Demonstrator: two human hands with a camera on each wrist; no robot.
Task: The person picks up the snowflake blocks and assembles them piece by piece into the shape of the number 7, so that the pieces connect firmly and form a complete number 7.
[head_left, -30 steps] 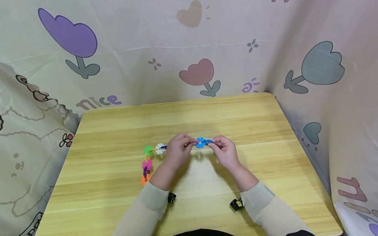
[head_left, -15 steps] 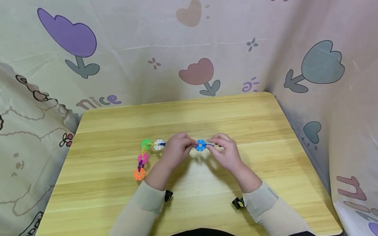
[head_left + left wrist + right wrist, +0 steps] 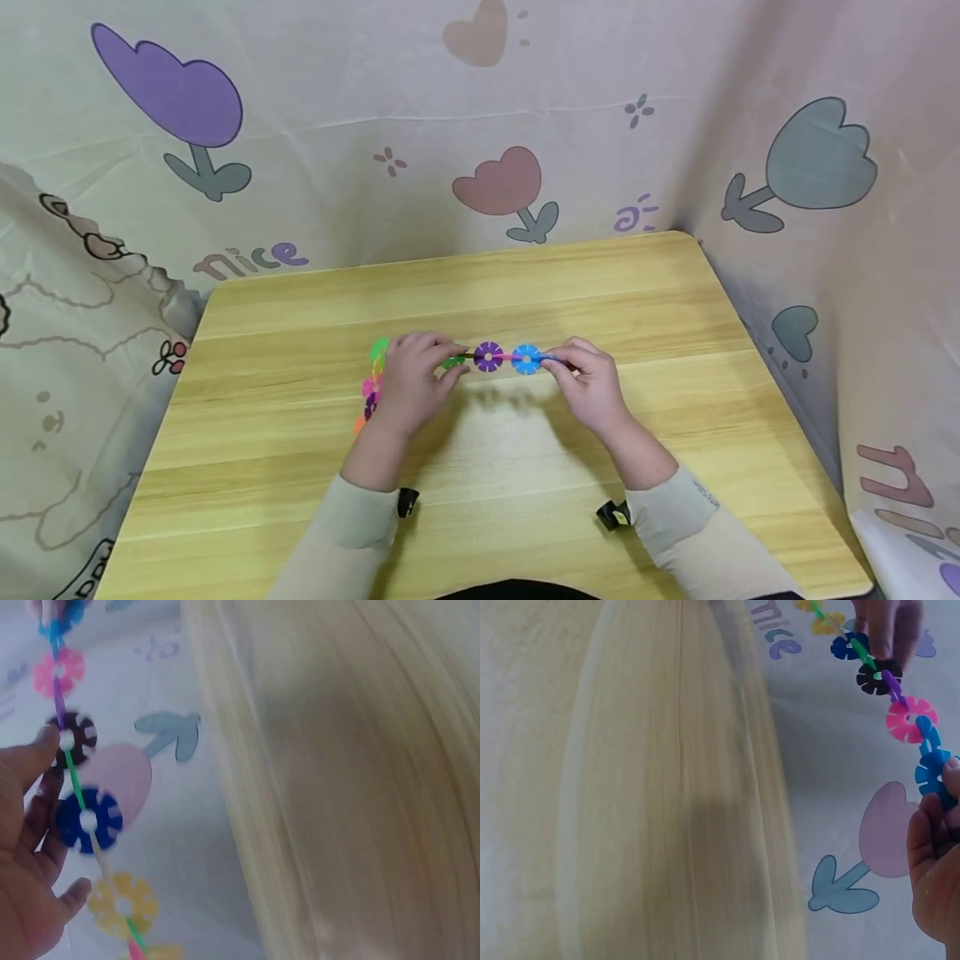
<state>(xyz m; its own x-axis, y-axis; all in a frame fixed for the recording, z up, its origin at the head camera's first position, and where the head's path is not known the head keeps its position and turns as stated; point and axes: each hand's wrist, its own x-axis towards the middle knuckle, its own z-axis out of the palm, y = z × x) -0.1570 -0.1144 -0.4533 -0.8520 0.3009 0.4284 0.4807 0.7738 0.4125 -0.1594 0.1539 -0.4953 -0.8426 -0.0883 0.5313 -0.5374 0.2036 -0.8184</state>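
Observation:
A chain of notched plastic snowflake discs, linked edge to edge in many colours, stretches between my hands above the table. My left hand [image 3: 408, 379] pinches the chain at a black disc [image 3: 87, 729], beside a dark blue disc [image 3: 105, 829]. At the chain's right end, my right hand [image 3: 592, 387] grips a blue disc between thumb and fingers. Between the hands show a purple disc [image 3: 488, 357] and a light blue disc [image 3: 527, 359], with a pink disc [image 3: 898, 720] clear in the right wrist view. Left of my left hand, the chain bends toward me, down to an orange disc [image 3: 360, 425], partly hidden.
The wood-grain table [image 3: 510, 517] spreads under both arms. Behind and beside it hangs a pale curtain [image 3: 330, 158] printed with tulips and hearts. Black wrist cameras sit at both cuffs.
My left hand has moved left along the chain to another disc, baring the purple and green discs. My right hand has shifted slightly right and now pinches the end disc more closely.

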